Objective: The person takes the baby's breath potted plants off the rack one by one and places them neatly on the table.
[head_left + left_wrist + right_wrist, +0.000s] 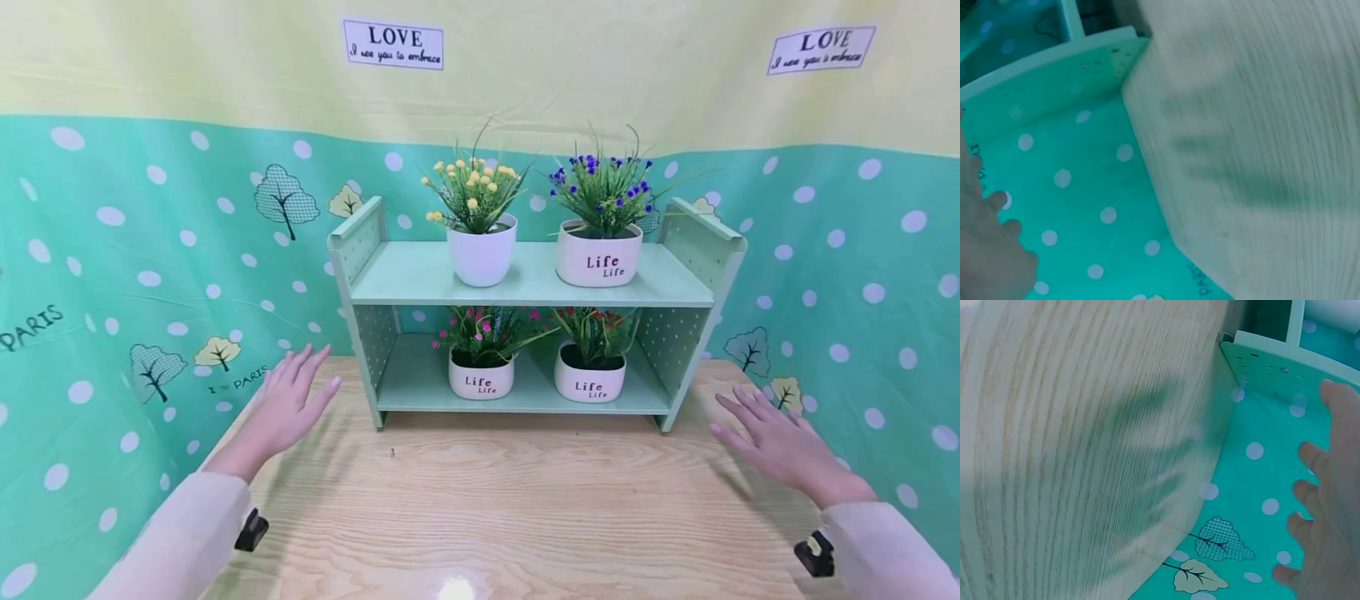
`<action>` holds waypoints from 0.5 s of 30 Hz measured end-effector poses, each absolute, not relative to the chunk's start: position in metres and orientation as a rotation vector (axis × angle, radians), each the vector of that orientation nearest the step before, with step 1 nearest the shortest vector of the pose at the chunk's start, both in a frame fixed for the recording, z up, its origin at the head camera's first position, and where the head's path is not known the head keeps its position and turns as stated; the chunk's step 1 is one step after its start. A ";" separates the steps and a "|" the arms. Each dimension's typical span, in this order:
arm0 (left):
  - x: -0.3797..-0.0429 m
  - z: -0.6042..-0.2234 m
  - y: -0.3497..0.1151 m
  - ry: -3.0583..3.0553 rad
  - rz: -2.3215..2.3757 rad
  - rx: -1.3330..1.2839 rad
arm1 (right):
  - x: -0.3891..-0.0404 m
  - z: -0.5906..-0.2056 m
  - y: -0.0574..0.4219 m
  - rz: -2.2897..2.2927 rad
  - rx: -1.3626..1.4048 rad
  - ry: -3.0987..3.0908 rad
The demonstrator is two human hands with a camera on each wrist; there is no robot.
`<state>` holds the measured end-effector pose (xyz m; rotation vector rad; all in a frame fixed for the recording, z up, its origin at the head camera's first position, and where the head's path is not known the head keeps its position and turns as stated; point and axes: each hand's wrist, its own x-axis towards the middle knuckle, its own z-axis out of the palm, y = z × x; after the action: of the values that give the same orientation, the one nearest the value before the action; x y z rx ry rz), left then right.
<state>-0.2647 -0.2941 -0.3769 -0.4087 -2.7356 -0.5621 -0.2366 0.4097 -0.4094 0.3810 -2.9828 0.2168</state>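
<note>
A pale green two-tier shelf (525, 298) stands at the back of the wooden table. On its top board are a white pot with yellow flowers (482, 250) and a "Life" pot with purple flowers (598, 257). Below them sit a "Life" pot with pink flowers (481, 377) and one with red flowers (589, 379). My left hand (288, 404) hovers above the table left of the shelf, fingers spread and holding nothing. Over the table's right side, my right hand (780, 437) is likewise spread and free of any object. Both cast shadows on the wood.
The light wooden tabletop (510, 500) stretches in front of the shelf. A green dotted cloth (187, 275) with printed trees hangs behind and along both sides. Small black devices (252, 530) are worn at the wrists.
</note>
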 end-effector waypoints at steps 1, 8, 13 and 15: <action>-0.265 -0.376 -0.292 -2.715 -0.599 -0.411 | -0.237 -0.409 0.409 0.218 0.382 -2.981; -0.271 -0.366 -0.280 -2.619 -0.814 -0.426 | -0.238 -0.408 0.407 0.233 0.382 -2.968; -0.274 -0.351 -0.268 -2.618 -0.994 -0.364 | -0.238 -0.407 0.406 0.248 0.398 -2.916; -0.276 -0.346 -0.262 -2.585 -1.067 -0.348 | -0.239 -0.407 0.404 0.256 0.410 -2.893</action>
<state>-0.2762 -0.2621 -0.3463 -0.3482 -2.5853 -1.0671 -0.2385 0.4043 -0.4067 0.4099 -2.8932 0.2560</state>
